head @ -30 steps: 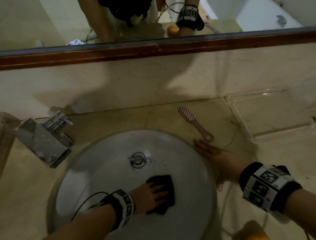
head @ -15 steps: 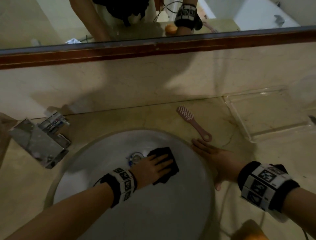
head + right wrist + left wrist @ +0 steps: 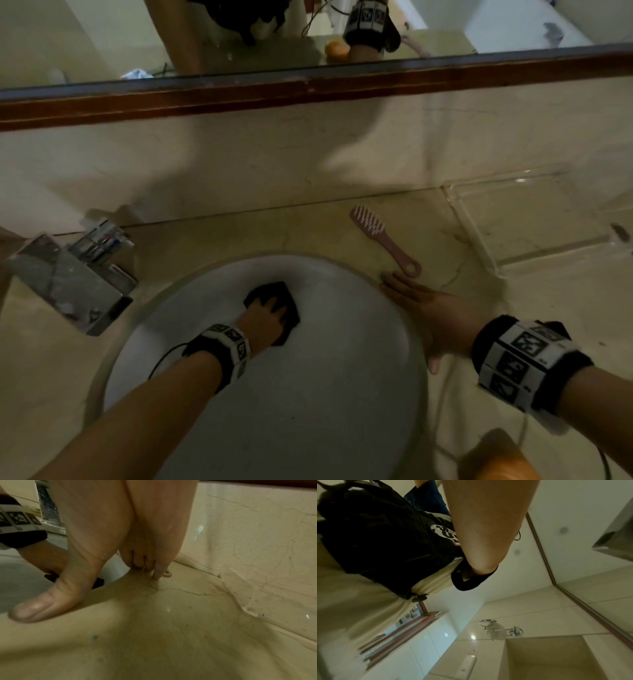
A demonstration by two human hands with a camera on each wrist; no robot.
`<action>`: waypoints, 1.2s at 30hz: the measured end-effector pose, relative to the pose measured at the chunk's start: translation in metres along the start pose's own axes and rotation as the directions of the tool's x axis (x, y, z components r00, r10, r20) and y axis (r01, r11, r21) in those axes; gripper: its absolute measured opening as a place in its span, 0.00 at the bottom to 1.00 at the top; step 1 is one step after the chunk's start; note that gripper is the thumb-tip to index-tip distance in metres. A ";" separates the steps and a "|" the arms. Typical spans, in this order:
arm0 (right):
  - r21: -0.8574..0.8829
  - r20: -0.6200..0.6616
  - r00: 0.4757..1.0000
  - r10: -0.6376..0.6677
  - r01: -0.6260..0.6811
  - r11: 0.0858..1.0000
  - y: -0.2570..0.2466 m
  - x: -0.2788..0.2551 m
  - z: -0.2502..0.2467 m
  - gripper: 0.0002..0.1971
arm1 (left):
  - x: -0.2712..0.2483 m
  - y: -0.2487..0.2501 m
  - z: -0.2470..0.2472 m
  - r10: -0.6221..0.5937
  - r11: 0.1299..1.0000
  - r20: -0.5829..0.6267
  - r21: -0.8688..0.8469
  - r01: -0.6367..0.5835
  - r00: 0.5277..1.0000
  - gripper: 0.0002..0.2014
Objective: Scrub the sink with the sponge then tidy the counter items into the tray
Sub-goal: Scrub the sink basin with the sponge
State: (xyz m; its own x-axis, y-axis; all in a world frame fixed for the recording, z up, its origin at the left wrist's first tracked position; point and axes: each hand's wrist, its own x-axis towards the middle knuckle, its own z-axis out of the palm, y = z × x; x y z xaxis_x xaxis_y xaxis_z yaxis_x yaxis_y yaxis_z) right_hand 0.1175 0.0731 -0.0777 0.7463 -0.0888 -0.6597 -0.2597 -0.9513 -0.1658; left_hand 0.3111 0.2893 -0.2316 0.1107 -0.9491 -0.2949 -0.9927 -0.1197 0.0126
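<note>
Head view: a person's left hand [image 3: 265, 320] presses a dark sponge [image 3: 275, 310] flat against the white sink [image 3: 325, 394] basin, fingers spread. The right hand [image 3: 428, 308] lies flat on the counter [image 3: 274, 236] at the rim, just short of a pink comb [image 3: 383, 245]; a clear tray [image 3: 534, 222] sits beyond.

Left wrist view: only forearm and ceiling.

Right wrist view: straight fingers [image 3: 157, 573] touch marble; no writing is legible.

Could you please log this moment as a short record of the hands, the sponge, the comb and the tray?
left hand: pressing the dark sponge inside the sink
right hand: flat on the counter at the sink's rim
pink comb: on the counter, beyond the right fingertips
clear tray: far right, nothing visible in it
</note>
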 end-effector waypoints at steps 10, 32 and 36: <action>0.017 -0.043 0.998 -0.052 0.053 0.998 0.008 0.000 0.005 0.69 | -0.005 0.052 -0.040 0.436 0.898 -0.264 0.066 -0.435 0.860 0.15; -0.009 -0.088 0.994 -0.071 0.070 0.997 0.011 0.006 0.011 0.68 | -0.054 0.041 -0.043 -0.112 0.992 0.355 -0.010 0.124 0.928 0.12; 0.002 -0.050 0.997 -0.059 0.059 0.998 0.008 0.005 0.008 0.70 | -0.076 0.061 -0.029 -0.140 0.990 0.621 0.071 0.122 0.771 0.14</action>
State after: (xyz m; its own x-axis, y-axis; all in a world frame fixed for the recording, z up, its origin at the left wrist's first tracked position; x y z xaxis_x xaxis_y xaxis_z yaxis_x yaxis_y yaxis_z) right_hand 0.1143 0.0675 -0.0883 0.7899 -0.0469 -0.6115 -0.2162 -0.9543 -0.2061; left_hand 0.2432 0.3461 -0.1804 0.1947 -0.5345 -0.8224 -0.9726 -0.2138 -0.0913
